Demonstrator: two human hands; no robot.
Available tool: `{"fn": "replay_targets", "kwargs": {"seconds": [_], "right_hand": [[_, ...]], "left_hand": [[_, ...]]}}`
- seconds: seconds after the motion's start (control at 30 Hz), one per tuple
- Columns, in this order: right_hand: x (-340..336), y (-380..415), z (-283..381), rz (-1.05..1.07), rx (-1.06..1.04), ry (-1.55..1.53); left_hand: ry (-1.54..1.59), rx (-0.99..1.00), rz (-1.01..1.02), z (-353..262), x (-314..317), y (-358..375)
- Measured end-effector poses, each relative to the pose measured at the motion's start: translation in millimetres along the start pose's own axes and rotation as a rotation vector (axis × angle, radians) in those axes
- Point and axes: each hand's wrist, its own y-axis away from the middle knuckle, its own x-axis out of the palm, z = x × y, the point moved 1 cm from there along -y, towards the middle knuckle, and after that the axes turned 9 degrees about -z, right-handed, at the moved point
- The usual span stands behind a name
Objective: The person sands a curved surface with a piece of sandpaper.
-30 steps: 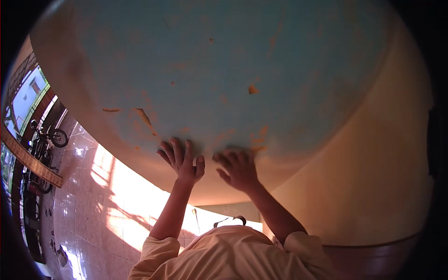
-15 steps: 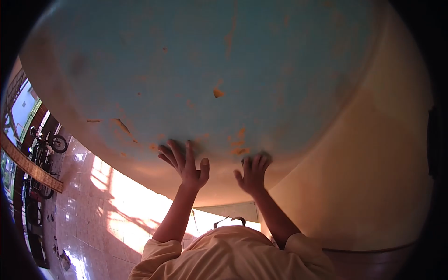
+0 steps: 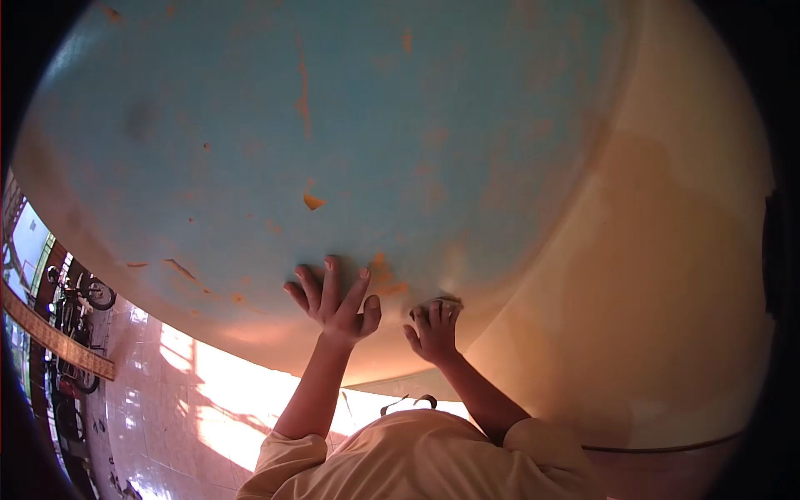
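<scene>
A blue-painted wall (image 3: 250, 108) with peeling orange-brown patches fills the space before me. My left hand (image 3: 337, 312) rests on its lower part, fingers spread and palm toward it. A chipped orange patch (image 3: 383, 275) lies between my two hands. Lower and to the right, my right hand (image 3: 435, 333) is pressed to the pale band under the blue paint, with its fingers curled. A thin, dark-edged piece shows at those fingertips, too small and shaded to name.
A beige wall (image 3: 667, 292) meets the blue one at a corner on the right. Tiled floor (image 3: 158, 400) with bright sunlight stretches to the left. Motorcycles (image 3: 87, 292) stand beyond it, near a brown strip (image 3: 58, 333) at the left edge.
My view has turned, so the wall's marks sit further left and mostly lower. My right hand has shifted left and down in view. The left hand stays spread on the wall.
</scene>
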Motion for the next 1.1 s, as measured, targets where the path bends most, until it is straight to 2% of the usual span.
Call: {"fn": "replay_targets", "kwargs": {"seconds": [0.07,0.13,0.27,0.33,0.4,0.5,0.53,0.63,0.7,0.83,0.93,1.0,1.07,1.1], "right_hand": [[-4,-1,-8,0.035,0.038,-0.022],[-23,-49,-26,-0.054,0.062,0.021],[-97,-173,-44,-0.405,0.143,-0.078],[-112,-185,-47,-0.399,0.137,-0.115],[-99,-170,-53,-0.377,0.131,-0.082],[-14,-58,-72,-0.323,0.027,0.065],[9,-18,-70,-0.305,0.058,0.043],[24,29,-62,-0.280,0.106,-0.014],[20,15,-68,-0.292,0.152,-0.057],[-77,-134,-86,-0.407,0.158,-0.043],[-117,-180,-88,-0.437,0.146,-0.045],[-109,-181,-89,-0.459,0.144,-0.082],[-71,-134,-93,-0.431,0.002,0.144],[-57,-106,-90,-0.327,-0.008,0.168]], "left_hand": [[-0.013,0.052,-0.005,3,3,0],[-0.019,0.050,-0.006,3,4,-3],[-0.025,0.041,-0.026,3,5,-2],[-0.027,0.040,-0.025,3,5,-1],[-0.027,0.045,-0.024,4,5,-2],[-0.036,0.052,-0.033,3,6,-2],[-0.037,0.048,-0.037,3,6,-2],[-0.043,0.046,-0.033,4,4,2],[-0.051,0.055,-0.033,6,5,0],[-0.051,0.008,-0.056,2,6,1],[-0.020,-0.042,-0.105,2,9,4],[-0.011,-0.043,-0.130,5,10,5],[-0.024,-0.018,-0.109,5,9,7],[-0.029,-0.014,-0.115,5,8,7]]}}
